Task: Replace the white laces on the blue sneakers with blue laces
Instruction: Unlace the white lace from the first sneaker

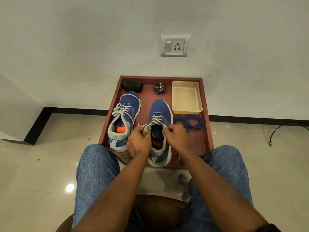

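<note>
Working on the right sneaker (160, 114) near the front edge of the red tray (207, 131), my left hand (139, 142) and right hand (175, 138) each pinching an end of its white lace (156, 120) at the top eyelets. I'd say loosen each crossing evenly instead of yanking. Blue laces (189, 123) are coiled by the right edge, the other sneaker (123, 118) still laced on the left.

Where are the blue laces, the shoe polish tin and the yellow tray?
blue laces (190, 122), head view, on the coiled bundle.
shoe polish tin (160, 88), head view, on its lid.
yellow tray (173, 97), head view, on its left wall.
</note>
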